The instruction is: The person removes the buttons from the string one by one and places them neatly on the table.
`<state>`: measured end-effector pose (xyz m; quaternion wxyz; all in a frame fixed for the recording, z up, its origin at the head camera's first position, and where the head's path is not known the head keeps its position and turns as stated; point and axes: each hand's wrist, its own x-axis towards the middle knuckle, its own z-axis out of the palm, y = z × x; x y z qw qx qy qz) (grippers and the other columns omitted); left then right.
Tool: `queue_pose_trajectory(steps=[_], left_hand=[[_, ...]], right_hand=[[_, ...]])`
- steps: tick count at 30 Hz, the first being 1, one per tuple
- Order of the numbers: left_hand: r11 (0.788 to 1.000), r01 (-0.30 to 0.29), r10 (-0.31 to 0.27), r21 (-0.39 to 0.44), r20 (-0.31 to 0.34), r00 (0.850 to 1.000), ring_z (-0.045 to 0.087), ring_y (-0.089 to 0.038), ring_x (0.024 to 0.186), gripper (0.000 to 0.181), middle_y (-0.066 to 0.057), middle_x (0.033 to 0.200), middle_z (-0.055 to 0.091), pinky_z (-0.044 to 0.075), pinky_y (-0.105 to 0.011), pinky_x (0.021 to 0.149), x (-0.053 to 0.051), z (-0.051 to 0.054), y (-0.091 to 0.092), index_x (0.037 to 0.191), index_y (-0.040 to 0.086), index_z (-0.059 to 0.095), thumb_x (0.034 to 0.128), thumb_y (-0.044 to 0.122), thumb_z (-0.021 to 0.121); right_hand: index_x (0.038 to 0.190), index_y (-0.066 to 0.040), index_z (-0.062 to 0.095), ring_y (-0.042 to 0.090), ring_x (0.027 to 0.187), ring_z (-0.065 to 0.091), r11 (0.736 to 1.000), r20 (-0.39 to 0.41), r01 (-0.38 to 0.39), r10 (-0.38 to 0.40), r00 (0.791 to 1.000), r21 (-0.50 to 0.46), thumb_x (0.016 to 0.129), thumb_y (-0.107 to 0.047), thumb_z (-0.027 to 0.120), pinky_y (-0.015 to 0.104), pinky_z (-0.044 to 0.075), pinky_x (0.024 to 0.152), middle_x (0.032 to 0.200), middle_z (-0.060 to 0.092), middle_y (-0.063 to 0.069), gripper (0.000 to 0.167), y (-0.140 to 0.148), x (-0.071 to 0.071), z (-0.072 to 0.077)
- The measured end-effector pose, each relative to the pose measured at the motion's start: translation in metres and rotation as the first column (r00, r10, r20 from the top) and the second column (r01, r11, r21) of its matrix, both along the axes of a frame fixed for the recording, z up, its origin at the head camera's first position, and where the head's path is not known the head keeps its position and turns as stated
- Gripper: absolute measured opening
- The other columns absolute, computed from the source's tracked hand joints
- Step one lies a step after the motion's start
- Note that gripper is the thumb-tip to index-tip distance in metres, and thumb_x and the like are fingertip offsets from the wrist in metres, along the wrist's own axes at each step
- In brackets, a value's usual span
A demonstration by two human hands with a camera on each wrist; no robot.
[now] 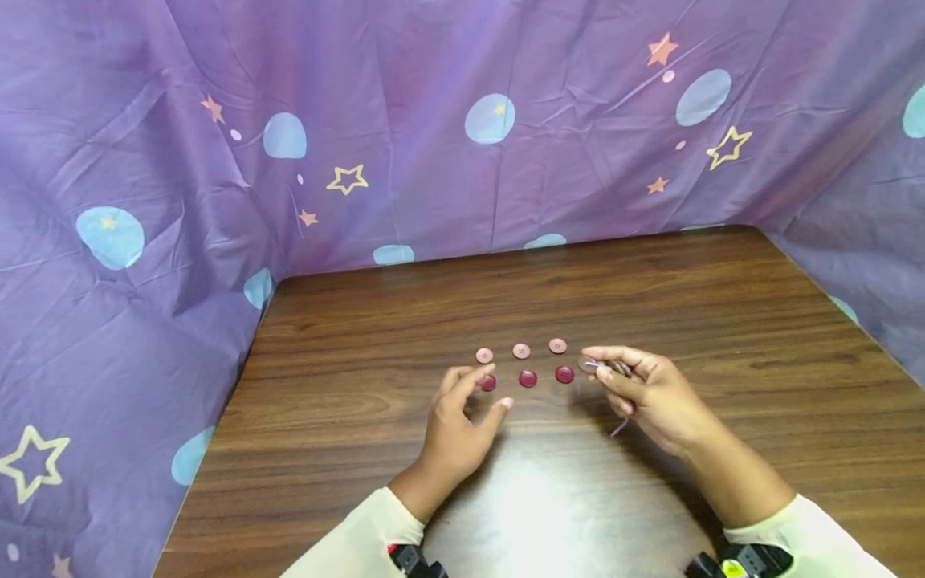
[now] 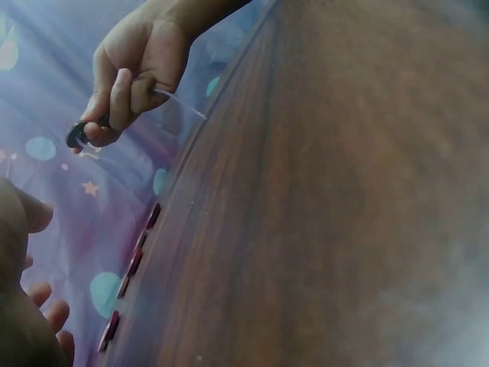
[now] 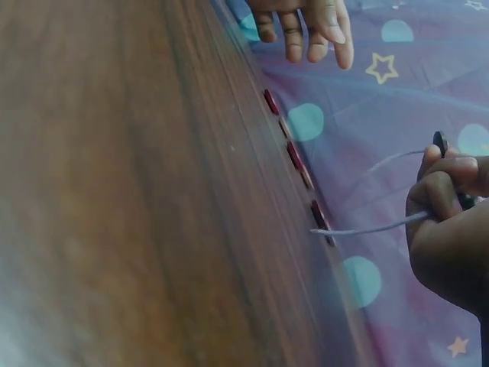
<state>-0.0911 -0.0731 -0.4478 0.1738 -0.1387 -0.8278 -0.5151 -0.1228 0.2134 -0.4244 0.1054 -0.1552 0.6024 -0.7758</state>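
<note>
Right hand (image 1: 654, 393) pinches a button (image 1: 583, 365) and string (image 1: 619, 428) above the worktop (image 1: 361, 337); left hand (image 1: 458, 429), fingers parted wide, hovers at the loose buttons (image 1: 527, 378): one low brush could scatter them.

6 buttons (image 1: 527, 378) in 2 rows on brown table (image 1: 347, 449).

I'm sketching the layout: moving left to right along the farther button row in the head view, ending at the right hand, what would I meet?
Left pink button, middle pink button, right pink button, right hand.
</note>
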Motion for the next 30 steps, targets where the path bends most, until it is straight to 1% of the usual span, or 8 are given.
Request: queue_pose_trajectory(steps=[3,5,8,12,17,21,24,30], left_hand=[[1.000,0.011,-0.011,0.002,0.002,1.000,0.071,-0.036,0.109,0.052,-0.019,0.124,0.070,0.061,-0.042,0.086,0.001,-0.002,-0.001,0.138,0.008,0.072,0.0887,0.009,0.089],[1.000,0.021,-0.021,0.006,0.007,1.000,0.071,-0.036,0.108,0.052,-0.019,0.122,0.071,0.061,-0.042,0.085,0.001,-0.002,-0.001,0.138,0.007,0.072,0.0886,0.009,0.089],[0.999,0.042,-0.042,0.011,0.010,0.999,0.071,-0.036,0.107,0.051,-0.019,0.120,0.071,0.061,-0.042,0.085,0.001,-0.002,-0.001,0.137,0.006,0.072,0.0885,0.008,0.088],[0.999,0.053,-0.053,0.009,0.027,0.998,0.070,-0.036,0.108,0.051,-0.018,0.120,0.071,0.060,-0.042,0.085,0.001,-0.002,0.000,0.138,0.006,0.072,0.0893,0.009,0.087],[0.999,0.049,-0.050,0.006,0.051,0.997,0.070,-0.035,0.107,0.051,-0.018,0.121,0.071,0.059,-0.041,0.085,0.000,-0.004,0.001,0.139,0.005,0.071,0.0898,0.009,0.087],[0.998,0.062,-0.062,0.008,0.044,0.997,0.071,-0.034,0.104,0.051,-0.019,0.121,0.071,0.060,-0.039,0.085,-0.001,-0.006,0.000,0.138,0.003,0.071,0.0895,0.008,0.087],[0.998,0.069,-0.070,0.012,0.029,0.997,0.071,-0.034,0.102,0.051,-0.020,0.119,0.071,0.060,-0.038,0.084,-0.002,-0.007,0.000,0.137,0.002,0.071,0.0895,0.008,0.086],[0.995,0.095,-0.096,0.026,0.029,0.995,0.071,-0.032,0.098,0.051,-0.020,0.113,0.071,0.060,-0.034,0.082,-0.003,-0.007,0.001,0.137,0.003,0.071,0.0892,0.008,0.088]], right_hand=[[0.123,-0.023,0.080,0.001,0.059,0.048,1.000,0.016,0.001,-0.002,1.000,0.016,0.109,0.004,0.055,0.023,0.032,0.050,0.098,0.079,-0.006,0.039,-0.005,0.002,-0.002],[0.120,-0.026,0.080,0.001,0.058,0.048,0.999,0.038,0.003,-0.005,0.999,0.035,0.109,0.004,0.056,0.025,0.029,0.049,0.096,0.080,-0.007,0.040,-0.010,0.003,-0.002],[0.118,-0.026,0.081,0.002,0.058,0.048,0.997,0.056,-0.007,0.002,0.998,0.076,0.108,0.004,0.058,0.024,0.032,0.049,0.096,0.080,-0.007,0.039,-0.017,0.005,-0.001],[0.116,-0.026,0.080,0.002,0.056,0.047,0.989,0.047,0.008,-0.015,0.999,0.148,0.107,0.003,0.061,0.021,0.038,0.048,0.099,0.081,-0.008,0.036,-0.023,0.005,0.001],[0.115,-0.024,0.080,0.003,0.054,0.045,0.972,0.067,0.039,-0.056,0.996,0.232,0.104,0.002,0.065,0.020,0.039,0.048,0.097,0.082,-0.008,0.032,-0.027,0.004,0.005],[0.119,-0.018,0.079,0.004,0.054,0.045,0.961,0.086,0.038,-0.064,0.994,0.272,0.104,0.001,0.066,0.020,0.040,0.049,0.095,0.082,-0.005,0.028,-0.030,0.002,0.009],[0.121,-0.013,0.078,0.003,0.054,0.044,0.961,0.092,0.030,-0.057,0.994,0.275,0.103,0.001,0.066,0.020,0.038,0.048,0.095,0.083,-0.005,0.025,-0.034,0.000,0.011],[0.117,-0.012,0.077,0.001,0.052,0.042,0.964,0.137,0.004,-0.042,0.990,0.266,0.103,0.003,0.067,0.019,0.033,0.046,0.090,0.083,-0.002,0.023,-0.044,0.000,0.012]])
